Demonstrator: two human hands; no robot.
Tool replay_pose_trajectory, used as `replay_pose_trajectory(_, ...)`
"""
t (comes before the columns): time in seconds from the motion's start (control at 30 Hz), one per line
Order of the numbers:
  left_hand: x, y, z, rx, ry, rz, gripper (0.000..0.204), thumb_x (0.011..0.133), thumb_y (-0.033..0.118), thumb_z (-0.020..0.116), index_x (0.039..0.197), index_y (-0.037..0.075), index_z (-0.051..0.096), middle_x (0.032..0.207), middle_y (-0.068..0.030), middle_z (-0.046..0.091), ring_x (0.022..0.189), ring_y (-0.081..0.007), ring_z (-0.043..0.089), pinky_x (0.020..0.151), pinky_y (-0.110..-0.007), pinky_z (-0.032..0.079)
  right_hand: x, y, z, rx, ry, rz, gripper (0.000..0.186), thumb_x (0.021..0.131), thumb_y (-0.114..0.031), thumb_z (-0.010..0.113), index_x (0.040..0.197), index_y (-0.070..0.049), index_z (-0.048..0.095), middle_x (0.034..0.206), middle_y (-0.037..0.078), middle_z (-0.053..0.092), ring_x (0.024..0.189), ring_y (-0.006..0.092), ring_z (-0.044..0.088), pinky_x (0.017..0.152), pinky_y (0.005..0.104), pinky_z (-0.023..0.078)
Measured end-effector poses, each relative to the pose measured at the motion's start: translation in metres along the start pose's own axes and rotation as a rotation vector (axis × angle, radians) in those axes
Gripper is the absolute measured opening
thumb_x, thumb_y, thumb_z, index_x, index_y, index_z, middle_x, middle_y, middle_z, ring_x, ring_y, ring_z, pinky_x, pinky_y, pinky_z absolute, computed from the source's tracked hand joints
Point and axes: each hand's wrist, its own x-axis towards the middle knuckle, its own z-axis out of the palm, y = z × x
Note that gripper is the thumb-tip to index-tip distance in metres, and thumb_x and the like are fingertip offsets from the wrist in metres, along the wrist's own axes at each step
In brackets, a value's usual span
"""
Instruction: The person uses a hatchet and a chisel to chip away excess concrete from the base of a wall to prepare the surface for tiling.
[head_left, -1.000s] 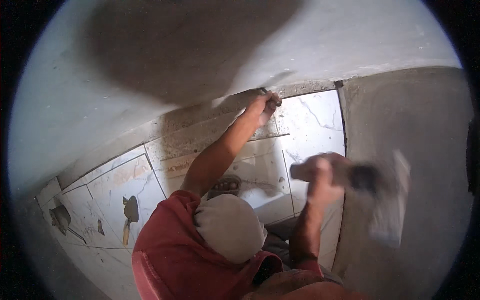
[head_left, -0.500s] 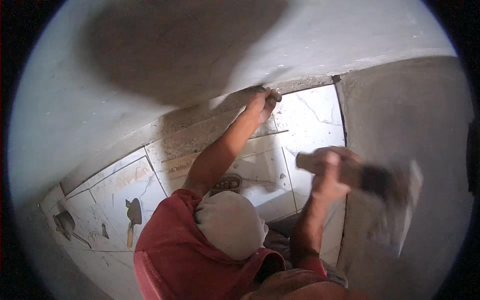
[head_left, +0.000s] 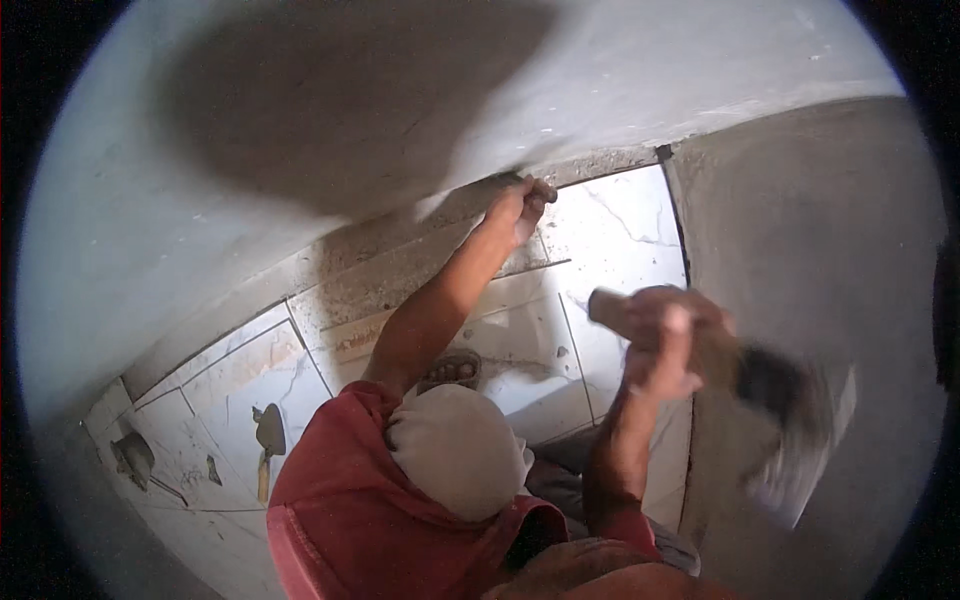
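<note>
My left hand [head_left: 517, 208], at the end of a stretched-out arm, is closed round a short thick rod that looks like a chisel [head_left: 545, 191]. It is held at the foot of the wall, along the rough strip of bare mortar [head_left: 600, 162]; its tip is in shadow. Out to the right, my right hand [head_left: 672, 335] grips the wooden handle [head_left: 612, 311] of a tool with a dark neck and a broad metal head [head_left: 815, 440]. Motion blurs that head, so its exact kind is unclear. It is raised beside the grey right-hand wall, well apart from the chisel.
White veined tiles [head_left: 620, 220] cover the floor. At the left lie a trowel [head_left: 270, 430], a small dark shard [head_left: 213, 470] and a dark scoop-like tool [head_left: 134, 456]. Behind my left forearm is a brick-like block with holes [head_left: 458, 366]. Plastered walls [head_left: 800, 230] meet at the far right corner.
The broad-headed tool in my right hand has shifted slightly down and to the right. My left hand keeps its place at the wall's foot, still holding the chisel.
</note>
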Motion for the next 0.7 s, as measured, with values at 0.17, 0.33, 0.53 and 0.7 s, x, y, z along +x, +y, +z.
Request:
replay_pose_trajectory(0.17,-0.001,-0.007,-0.002,-0.003,0.045,0.129,0.013,0.087,0.011,0.047,0.079,0.003,0.053,0.072,-0.0069,0.057,0.056,-0.0097,0.049,0.047,-0.018,0.040,-0.010,0.068,0.040,-0.707,-0.295,0.404,0.016,0.077,-0.017,0.047,0.076,-0.002,0.054,0.072,0.013,0.055,0.066,0.0219,0.052,0.062,0.0382,0.041)
replay_pose_trajectory(0.33,0.004,-0.015,-0.011,-0.056,0.193,0.100,0.008,0.084,0.010,0.050,0.082,0.004,0.055,0.075,-0.0043,0.057,0.068,-0.0150,0.056,0.057,-0.024,0.045,-0.041,0.119,0.025,-0.415,-0.465,0.664,0.013,0.074,-0.012,0.057,0.069,-0.001,0.051,0.054,0.004,0.049,0.048,0.0119,0.046,0.044,0.0287,0.037)
replay_pose_trajectory(0.53,-0.031,-0.039,-0.057,0.147,-0.052,0.065,0.016,0.086,0.014,0.051,0.094,0.001,0.054,0.077,-0.0056,0.054,0.069,-0.0194,0.057,0.073,-0.034,0.049,-0.045,0.072,-0.038,-0.132,-0.119,0.744,0.014,0.077,-0.013,0.061,0.075,-0.002,0.052,0.057,0.003,0.050,0.045,0.0118,0.047,0.042,0.0264,0.037)
replay_pose_trajectory(0.7,-0.040,-0.045,-0.071,0.279,-0.084,0.064,0.028,0.087,0.019,0.050,0.108,0.000,0.051,0.081,-0.0071,0.052,0.077,-0.0210,0.055,0.071,-0.033,0.048,-0.050,0.071,-0.047,-0.062,-0.093,0.789,0.016,0.077,-0.014,0.062,0.080,-0.002,0.052,0.056,0.003,0.049,0.044,0.0122,0.047,0.041,0.0262,0.038)
